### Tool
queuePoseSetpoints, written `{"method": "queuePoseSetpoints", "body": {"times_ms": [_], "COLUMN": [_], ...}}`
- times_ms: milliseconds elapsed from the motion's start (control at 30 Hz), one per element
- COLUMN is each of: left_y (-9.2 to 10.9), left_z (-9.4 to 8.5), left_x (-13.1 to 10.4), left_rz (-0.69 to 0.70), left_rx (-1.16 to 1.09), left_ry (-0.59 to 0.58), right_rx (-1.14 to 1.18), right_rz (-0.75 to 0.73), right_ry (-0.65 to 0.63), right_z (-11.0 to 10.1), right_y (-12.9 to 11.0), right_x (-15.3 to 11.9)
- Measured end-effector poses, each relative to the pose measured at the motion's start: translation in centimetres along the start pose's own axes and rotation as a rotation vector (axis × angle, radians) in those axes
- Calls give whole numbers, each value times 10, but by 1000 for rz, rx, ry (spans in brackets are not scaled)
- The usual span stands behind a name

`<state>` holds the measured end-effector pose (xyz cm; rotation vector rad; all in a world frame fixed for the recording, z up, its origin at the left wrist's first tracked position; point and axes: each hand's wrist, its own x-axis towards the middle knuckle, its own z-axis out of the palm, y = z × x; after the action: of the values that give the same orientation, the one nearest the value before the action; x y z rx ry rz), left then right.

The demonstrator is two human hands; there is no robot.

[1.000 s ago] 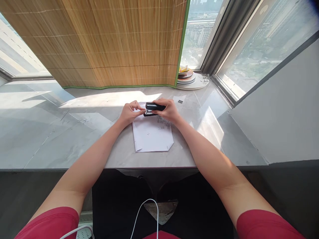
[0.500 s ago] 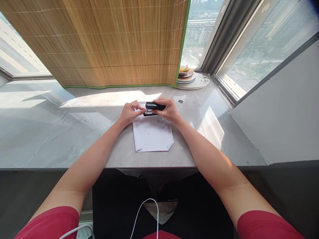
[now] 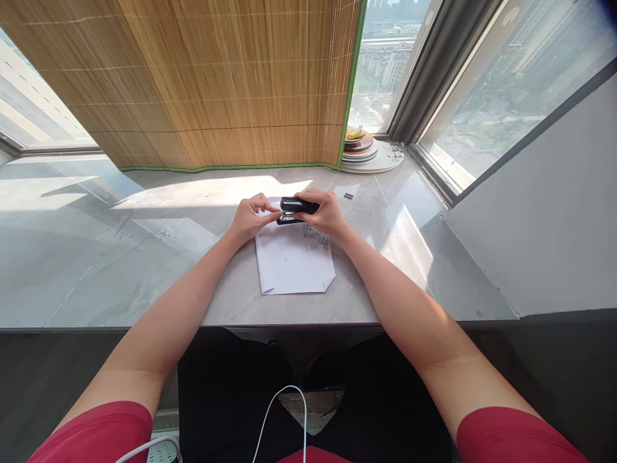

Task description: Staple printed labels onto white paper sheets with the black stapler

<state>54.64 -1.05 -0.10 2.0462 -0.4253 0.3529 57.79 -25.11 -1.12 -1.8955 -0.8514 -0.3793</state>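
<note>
My right hand (image 3: 324, 212) is wrapped round a black stapler (image 3: 295, 205), its front end pointing left over the white paper (image 3: 295, 267). The thumb and index finger of my left hand (image 3: 252, 216) are pinched together at the stapler's front end; whatever lies between the fingertips is too small to make out. Rows of staples (image 3: 315, 235) are set in the paper's upper right part, just under my right hand. One loose bent staple (image 3: 286, 259) lies near the middle of the sheet. The paper's lower corners look folded.
Two dark staple strips (image 3: 348, 195) lie on a small white paper beyond my right hand. Stacked plates (image 3: 360, 154) stand by the window. A bamboo blind (image 3: 226, 90) hangs down behind the counter (image 3: 120, 276). Small bits are scattered on the left. A white cable (image 3: 304, 411) loops over my lap.
Both hands and the stapler hold almost the same place. The whole view has shifted very slightly; nothing has visibly been taken up or let go.
</note>
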Motion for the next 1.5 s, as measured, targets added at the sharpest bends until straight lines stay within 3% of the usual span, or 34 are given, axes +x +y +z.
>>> {"method": "queuePoseSetpoints", "body": {"times_ms": [167,333,500,667,867,1000,1100,1200,1267,1333,1500], "left_y": [-10,-25,-28,-33,-29,-15,-1,11,16,20,25], "left_z": [3,9,12,12,7,6,14,25,30,32,32], "left_x": [3,2,2,4,2,-1,-4,-10,-15,-19,-22], "left_rz": [56,-16,-12,-35,-155,16,227,359,358,311,268], "left_rx": [166,451,497,569,675,664,579,492,488,510,539], "left_ry": [14,-65,-162,-104,-69,-50,-188,-499,-665,-729,-746], "right_rx": [7,-30,-119,-163,-137,-146,-220,-281,-294,-290,-338], "right_rz": [-10,68,126,171,329,361,379,398,401,378,282], "right_ry": [75,225,244,270,193,40,-10,-10,4,-7,-18], "right_z": [3,-1,-11,-25,-45,-73,-99,-114,-112,-101,-73], "right_y": [7,14,22,21,-2,-17,-28,-43,-54,-63,-70], "right_x": [1,1,-1,-6,-5,-24,-58,-94,-110,-117,-113]}}
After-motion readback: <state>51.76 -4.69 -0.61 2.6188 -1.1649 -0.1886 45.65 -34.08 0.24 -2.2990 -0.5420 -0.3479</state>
